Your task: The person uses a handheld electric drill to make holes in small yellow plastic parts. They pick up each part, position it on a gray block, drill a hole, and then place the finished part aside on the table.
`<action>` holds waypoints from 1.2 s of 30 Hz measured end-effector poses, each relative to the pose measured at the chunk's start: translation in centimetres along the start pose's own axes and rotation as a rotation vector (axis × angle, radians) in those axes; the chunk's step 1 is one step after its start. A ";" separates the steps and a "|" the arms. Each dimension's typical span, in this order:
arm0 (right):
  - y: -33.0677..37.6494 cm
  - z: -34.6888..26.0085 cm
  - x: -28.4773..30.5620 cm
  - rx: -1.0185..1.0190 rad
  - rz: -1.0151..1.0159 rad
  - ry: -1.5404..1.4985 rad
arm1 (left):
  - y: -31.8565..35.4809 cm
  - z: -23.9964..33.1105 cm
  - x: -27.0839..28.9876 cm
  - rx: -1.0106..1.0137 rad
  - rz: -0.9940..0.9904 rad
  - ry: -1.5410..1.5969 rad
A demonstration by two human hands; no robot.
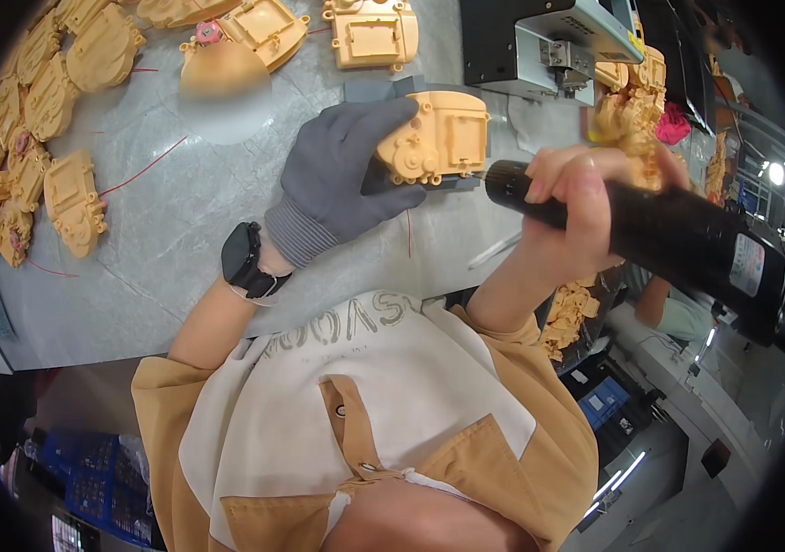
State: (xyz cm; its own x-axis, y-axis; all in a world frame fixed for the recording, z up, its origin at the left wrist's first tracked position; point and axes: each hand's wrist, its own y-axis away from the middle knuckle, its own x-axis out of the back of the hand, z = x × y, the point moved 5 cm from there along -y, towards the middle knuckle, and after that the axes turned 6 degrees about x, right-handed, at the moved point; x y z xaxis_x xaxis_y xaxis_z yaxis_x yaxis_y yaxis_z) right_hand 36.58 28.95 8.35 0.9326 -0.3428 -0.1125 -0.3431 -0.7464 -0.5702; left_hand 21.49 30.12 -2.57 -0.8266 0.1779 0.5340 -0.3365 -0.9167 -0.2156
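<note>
yellow housing [443,138]: gripped by gloved left hand [342,170] at tabletop [181,239] near edge
right hand [576,202]: closed around black driver [668,235]
step: likely driving screw; next needs tip kept square

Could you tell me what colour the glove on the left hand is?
Grey knitted glove, seen best in the head view.

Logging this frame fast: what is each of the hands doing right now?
Left hand: gloved, closed on the yellow plastic housing.
Right hand: bare, closed around the black electric screwdriver.
</note>
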 end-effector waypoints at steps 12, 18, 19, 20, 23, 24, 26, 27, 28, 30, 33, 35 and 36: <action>0.3 0.7 -0.2 0.052 -0.088 0.102 | -0.1 -0.3 0.0 -0.003 -0.017 -0.006; 0.9 0.6 -0.4 0.079 -0.093 0.071 | 0.0 -0.3 0.1 0.016 -0.010 -0.010; 1.0 0.5 -0.4 0.089 -0.081 0.027 | 0.1 -0.2 0.2 0.017 -0.005 -0.012; 1.0 0.5 -0.3 0.097 -0.087 0.020 | 0.1 -0.1 0.2 0.014 0.002 0.004; 0.8 0.5 -0.1 0.081 -0.081 0.000 | 0.0 0.1 0.4 0.006 0.022 0.041; 0.7 0.6 -0.1 0.050 -0.064 -0.006 | 0.0 0.3 0.5 0.001 0.029 0.046; 0.3 0.9 -0.2 -0.012 -0.033 -0.014 | -0.1 0.4 0.6 -0.002 0.025 0.071; 0.3 0.9 -0.2 -0.004 -0.046 -0.018 | -0.2 0.3 0.5 -0.001 0.014 0.092; 0.2 0.8 -0.2 0.005 -0.060 -0.021 | -0.3 0.2 0.5 0.000 0.004 0.114; 0.4 0.9 -0.1 0.034 -0.078 -0.027 | -0.2 0.2 0.4 -0.025 0.035 0.117; 0.6 0.7 -0.2 0.061 -0.106 0.042 | -0.1 0.1 0.5 -0.051 0.060 0.120; 0.7 0.9 -0.3 0.072 -0.103 -0.032 | 0.0 0.0 0.5 -0.077 0.085 0.119; 0.7 1.0 -0.3 0.078 -0.101 -0.069 | 0.1 0.0 0.6 -0.095 0.105 0.116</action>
State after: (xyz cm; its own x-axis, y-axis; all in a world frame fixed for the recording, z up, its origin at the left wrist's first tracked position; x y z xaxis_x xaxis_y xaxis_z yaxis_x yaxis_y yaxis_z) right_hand 36.15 29.08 7.15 0.9685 -0.2256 -0.1057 -0.2397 -0.7278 -0.6426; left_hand 21.01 30.12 -2.26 -0.9043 0.1279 0.4074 -0.2820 -0.8953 -0.3448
